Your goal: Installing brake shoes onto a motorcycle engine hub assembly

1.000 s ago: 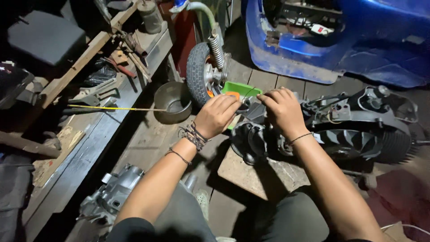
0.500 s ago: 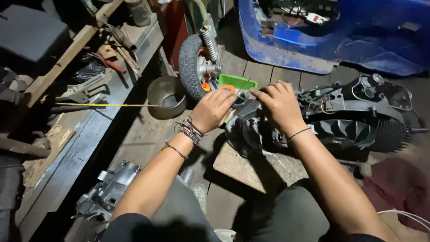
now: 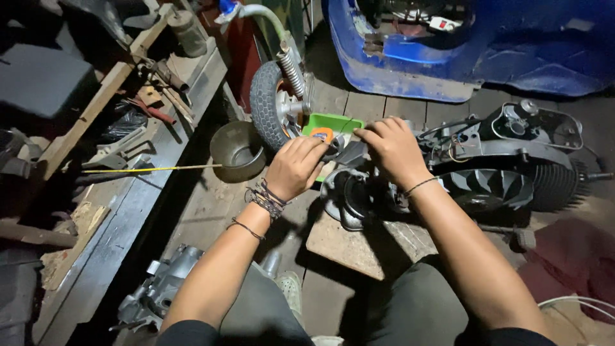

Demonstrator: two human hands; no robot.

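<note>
Both hands at the front of the scooter engine, working a small part.

Left hand [image 3: 295, 168] curled shut around a small dark part [image 3: 333, 148]; right hand [image 3: 392, 148] fingers bent, pressing on the engine [image 3: 487, 173], which lies on a wooden board [image 3: 359, 247] on the floor. Fine, steady fingertip work seems needed next.

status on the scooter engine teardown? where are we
Done: the engine is out of the blue scooter body and sits on a wooden board; a removed metal casing lies on the floor. In hand: the left hand and right hand work at a small part over the engine's front end, too hidden to identify. Left: the engine's main housing looks assembled.
</note>
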